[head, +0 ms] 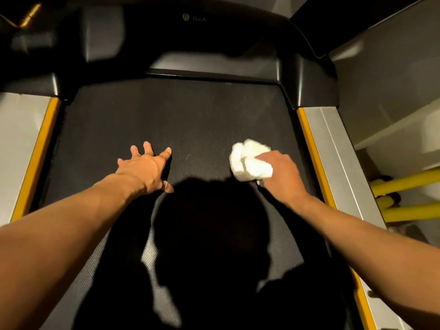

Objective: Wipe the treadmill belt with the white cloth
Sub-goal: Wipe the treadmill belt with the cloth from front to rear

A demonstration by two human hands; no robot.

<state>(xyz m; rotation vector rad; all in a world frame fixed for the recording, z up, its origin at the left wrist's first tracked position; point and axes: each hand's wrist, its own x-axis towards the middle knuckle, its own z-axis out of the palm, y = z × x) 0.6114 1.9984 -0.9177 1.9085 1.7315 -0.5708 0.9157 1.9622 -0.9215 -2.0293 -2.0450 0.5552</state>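
The black textured treadmill belt (181, 120) fills the middle of the view, with my own shadow over its near half. My right hand (282, 175) grips a crumpled white cloth (250, 163) and holds it down on the belt near the right edge. My left hand (145, 169) lies flat on the belt left of centre, fingers spread and straight. The two hands are about a forearm's length apart.
Yellow strips (312, 148) and silver side rails (333, 148) border the belt on both sides. The black motor cover and console (190, 44) rise at the far end. Yellow tubes (409, 179) lie on the floor at the right, beside a pale wall.
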